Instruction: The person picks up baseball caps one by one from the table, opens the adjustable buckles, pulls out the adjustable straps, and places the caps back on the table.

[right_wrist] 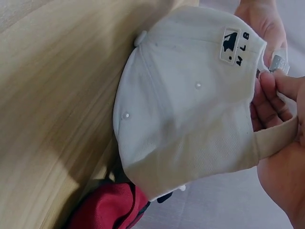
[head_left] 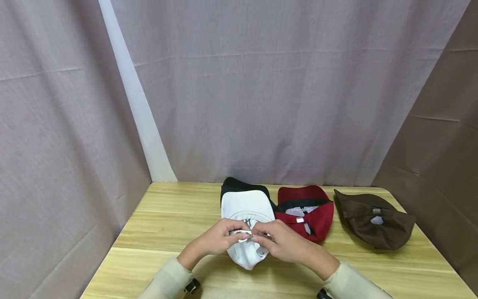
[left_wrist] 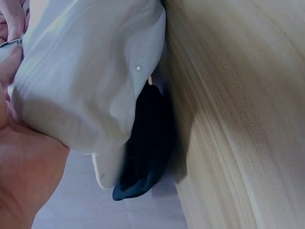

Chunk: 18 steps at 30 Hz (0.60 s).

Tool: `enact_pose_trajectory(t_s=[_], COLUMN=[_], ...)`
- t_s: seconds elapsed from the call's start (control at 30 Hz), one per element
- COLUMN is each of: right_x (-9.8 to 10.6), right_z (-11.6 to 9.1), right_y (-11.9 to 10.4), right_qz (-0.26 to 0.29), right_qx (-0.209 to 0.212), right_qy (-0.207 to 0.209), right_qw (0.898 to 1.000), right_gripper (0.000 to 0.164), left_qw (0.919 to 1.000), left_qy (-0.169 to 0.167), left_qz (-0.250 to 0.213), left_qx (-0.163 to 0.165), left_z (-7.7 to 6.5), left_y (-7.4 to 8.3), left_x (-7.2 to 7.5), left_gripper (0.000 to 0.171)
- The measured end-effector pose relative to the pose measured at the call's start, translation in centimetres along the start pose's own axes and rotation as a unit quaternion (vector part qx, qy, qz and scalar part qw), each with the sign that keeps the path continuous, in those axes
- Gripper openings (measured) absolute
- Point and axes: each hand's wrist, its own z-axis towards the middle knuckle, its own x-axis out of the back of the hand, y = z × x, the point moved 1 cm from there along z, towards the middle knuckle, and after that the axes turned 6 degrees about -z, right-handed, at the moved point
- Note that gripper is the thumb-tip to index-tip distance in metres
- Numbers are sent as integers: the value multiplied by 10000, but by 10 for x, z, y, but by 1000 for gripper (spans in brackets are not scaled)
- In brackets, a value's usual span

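A white baseball cap (head_left: 244, 255) lies upside down on the table, brim toward the back. In the right wrist view its side shows a small embroidered MLB patch (right_wrist: 230, 46). My left hand (head_left: 216, 238) pinches the back strap close to the silver metal buckle (right_wrist: 279, 62). From the other side my right hand (head_left: 285, 244) pinches the strap (right_wrist: 279, 138) between thumb and fingers. The fingertips of both hands almost meet above the cap's opening. Fingers partly cover the buckle, so I cannot tell how the strap runs through it.
Behind the white cap and partly hidden by it is a black cap (head_left: 233, 185). To its right lie a dark red cap (head_left: 323, 218) and, farther right, a brown cap (head_left: 392, 232). Grey curtains (head_left: 261, 104) hang behind the wooden table (head_left: 164, 224).
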Motion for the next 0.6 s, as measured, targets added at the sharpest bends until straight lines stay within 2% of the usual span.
enact_pose_trajectory(t_s=[0.43,0.6], right_x=[3,4], right_z=[-2,-4], right_y=[5,8], right_qz=[518,548], right_qx=[-195,-212], right_qy=[-88,-119], right_qw=[9984,9982], right_gripper=[13,14], left_qw=[9998,9999], left_qy=[-45,-62], left_qz=[80,87], left_qx=[184,122], left_z=[0,2], left_y=[3,3], left_x=[3,2], left_gripper=[16,17])
